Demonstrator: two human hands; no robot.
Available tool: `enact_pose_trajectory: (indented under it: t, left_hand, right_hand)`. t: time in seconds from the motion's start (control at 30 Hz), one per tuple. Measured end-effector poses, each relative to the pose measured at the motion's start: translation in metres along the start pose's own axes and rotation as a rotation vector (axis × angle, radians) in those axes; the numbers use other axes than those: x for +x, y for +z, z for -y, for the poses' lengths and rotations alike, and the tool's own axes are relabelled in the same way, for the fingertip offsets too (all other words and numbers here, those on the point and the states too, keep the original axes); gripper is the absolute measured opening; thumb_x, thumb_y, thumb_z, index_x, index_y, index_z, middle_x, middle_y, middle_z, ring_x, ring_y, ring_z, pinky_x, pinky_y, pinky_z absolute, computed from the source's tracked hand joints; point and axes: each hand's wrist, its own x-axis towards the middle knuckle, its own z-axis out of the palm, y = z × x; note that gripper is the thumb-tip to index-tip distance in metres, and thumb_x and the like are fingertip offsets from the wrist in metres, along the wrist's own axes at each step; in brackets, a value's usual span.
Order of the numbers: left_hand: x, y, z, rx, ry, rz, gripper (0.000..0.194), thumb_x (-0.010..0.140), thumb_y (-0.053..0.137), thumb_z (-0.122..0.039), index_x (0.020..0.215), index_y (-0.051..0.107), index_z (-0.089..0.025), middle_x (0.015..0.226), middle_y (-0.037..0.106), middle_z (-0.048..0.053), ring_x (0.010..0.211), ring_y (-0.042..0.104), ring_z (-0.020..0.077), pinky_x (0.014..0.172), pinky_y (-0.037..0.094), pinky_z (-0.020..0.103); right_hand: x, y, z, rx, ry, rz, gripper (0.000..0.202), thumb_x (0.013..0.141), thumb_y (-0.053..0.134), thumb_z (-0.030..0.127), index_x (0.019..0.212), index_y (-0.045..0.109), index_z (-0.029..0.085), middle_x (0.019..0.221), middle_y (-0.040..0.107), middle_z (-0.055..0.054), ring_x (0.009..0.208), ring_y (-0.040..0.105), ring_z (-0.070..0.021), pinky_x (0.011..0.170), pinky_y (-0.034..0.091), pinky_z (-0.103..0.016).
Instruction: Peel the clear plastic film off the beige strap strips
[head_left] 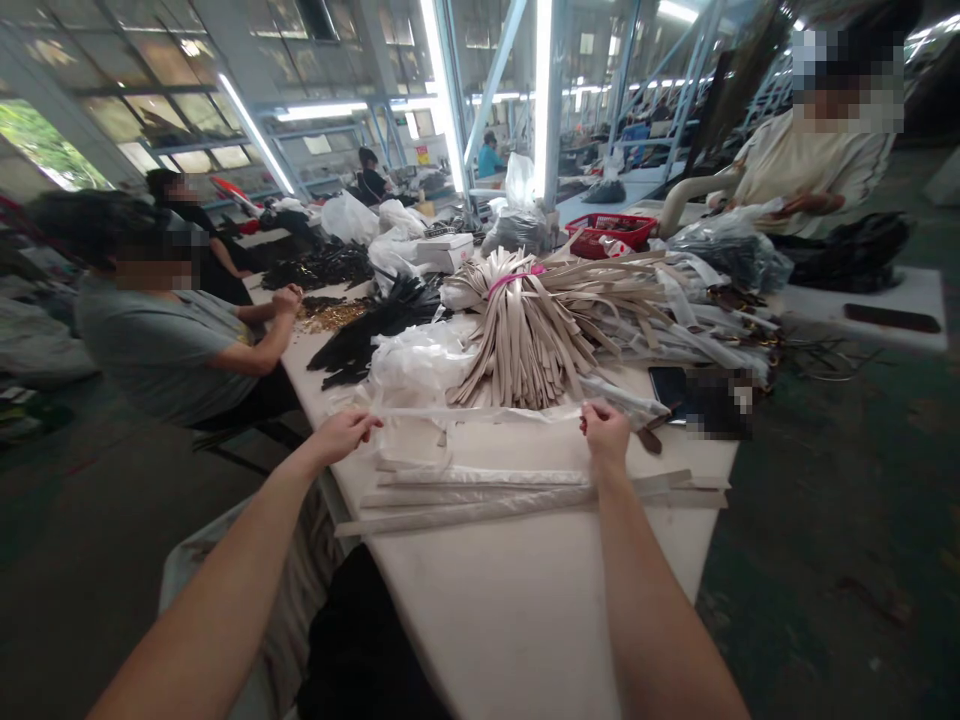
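Stretched between my two hands is a long, narrow translucent plastic sleeve point(480, 413). My left hand point(346, 437) pinches its left end with fingers closed. At the other end, my right hand point(606, 436) grips the sleeve between thumb and fingers. Below it on the white table lie several flat beige straps point(465, 515) in clear film, side by side and slightly fanned. Just beyond the sleeve, a thick bundle of beige straps point(517, 340) is gathered by a pink tie point(516, 280). Whether a strap is inside the held sleeve, I cannot tell.
White plastic bags point(420, 355) and black straps point(382, 325) lie at the left. More wrapped straps point(690, 340), a phone point(667, 392) and a red basket point(611, 234) are to the right. One person point(165, 330) sits at left; another point(814, 170) stands at right.
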Motion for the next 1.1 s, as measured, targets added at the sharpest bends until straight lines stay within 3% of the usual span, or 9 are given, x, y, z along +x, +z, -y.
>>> enact_pose_trajectory:
  t: [0.17, 0.4, 0.63, 0.73, 0.83, 0.9, 1.0, 1.1]
  left_hand:
    - [-0.018, -0.006, 0.025, -0.289, -0.182, -0.007, 0.021, 0.079, 0.062, -0.034, 0.08, 0.07, -0.014, 0.053, 0.058, 0.001, 0.048, 0.049, 0.0145, 0.048, 0.034, 0.023]
    - [-0.047, 0.012, 0.04, -0.826, -0.151, -0.228, 0.018, 0.071, 0.068, -0.015, 0.09, 0.068, -0.015, 0.08, 0.072, 0.006, 0.052, 0.052, 0.0117, 0.054, 0.048, 0.026]
    - [-0.046, 0.024, 0.068, -1.213, -0.201, -0.447, 0.017, 0.066, 0.053, -0.002, 0.071, 0.061, -0.016, 0.056, 0.057, -0.002, 0.055, 0.054, 0.011, 0.073, 0.058, 0.032]
    - [-0.045, 0.023, 0.079, -1.306, -0.262, -0.454, 0.016, 0.067, 0.051, -0.006, 0.074, 0.064, -0.014, 0.063, 0.063, 0.004, 0.062, 0.062, 0.0161, 0.075, 0.06, 0.037]
    - [-0.047, 0.023, 0.085, -1.337, -0.317, -0.417, 0.012, 0.077, 0.054, -0.015, 0.078, 0.065, -0.01, 0.076, 0.07, 0.011, 0.073, 0.069, 0.0221, 0.074, 0.061, 0.039]
    - [-0.048, 0.026, 0.087, -1.251, -0.342, -0.438, 0.003, 0.078, 0.062, -0.012, 0.078, 0.064, -0.01, 0.075, 0.069, 0.008, 0.069, 0.07, 0.0197, 0.071, 0.061, 0.034]
    - [-0.05, 0.032, 0.091, -1.083, -0.322, -0.475, 0.018, 0.071, 0.073, -0.001, 0.082, 0.063, -0.011, 0.073, 0.067, 0.003, 0.064, 0.069, 0.0149, 0.067, 0.06, 0.027]
    - [-0.05, 0.038, 0.099, -0.993, -0.243, -0.52, 0.027, 0.066, 0.08, -0.005, 0.086, 0.064, -0.013, 0.076, 0.067, 0.001, 0.066, 0.069, 0.0145, 0.066, 0.059, 0.026]
  right_hand:
    - [-0.005, 0.009, -0.006, -0.079, 0.004, 0.188, 0.035, 0.076, 0.067, 0.047, 0.074, 0.072, 0.012, 0.06, 0.069, -0.006, 0.049, 0.061, -0.0165, 0.05, 0.045, -0.025]
    - [-0.004, 0.013, -0.013, -0.028, 0.128, 0.24, 0.03, 0.075, 0.065, 0.038, 0.083, 0.074, 0.011, 0.062, 0.07, -0.007, 0.046, 0.062, -0.0157, 0.044, 0.046, -0.022]
    - [-0.005, 0.015, -0.013, -0.037, 0.171, 0.279, 0.027, 0.073, 0.065, 0.034, 0.084, 0.074, 0.011, 0.062, 0.07, -0.007, 0.047, 0.064, -0.0161, 0.042, 0.047, -0.021]
    - [-0.006, 0.015, -0.012, -0.08, 0.157, 0.296, 0.026, 0.073, 0.064, 0.034, 0.083, 0.073, 0.012, 0.062, 0.071, -0.006, 0.046, 0.064, -0.0161, 0.043, 0.047, -0.021]
    - [-0.007, 0.015, -0.012, -0.117, 0.136, 0.306, 0.024, 0.073, 0.064, 0.033, 0.083, 0.073, 0.013, 0.063, 0.071, -0.006, 0.047, 0.065, -0.0161, 0.045, 0.048, -0.021]
    - [-0.007, 0.014, -0.012, -0.136, 0.121, 0.301, 0.023, 0.074, 0.064, 0.033, 0.083, 0.073, 0.014, 0.064, 0.072, -0.006, 0.048, 0.065, -0.0164, 0.047, 0.049, -0.022]
    - [-0.007, 0.014, -0.013, -0.154, 0.099, 0.286, 0.023, 0.075, 0.064, 0.034, 0.083, 0.073, 0.015, 0.065, 0.072, -0.006, 0.049, 0.066, -0.0171, 0.049, 0.049, -0.023]
    - [-0.007, 0.014, -0.015, -0.17, 0.077, 0.283, 0.024, 0.076, 0.063, 0.035, 0.084, 0.073, 0.015, 0.065, 0.073, -0.006, 0.049, 0.066, -0.0173, 0.051, 0.05, -0.024]
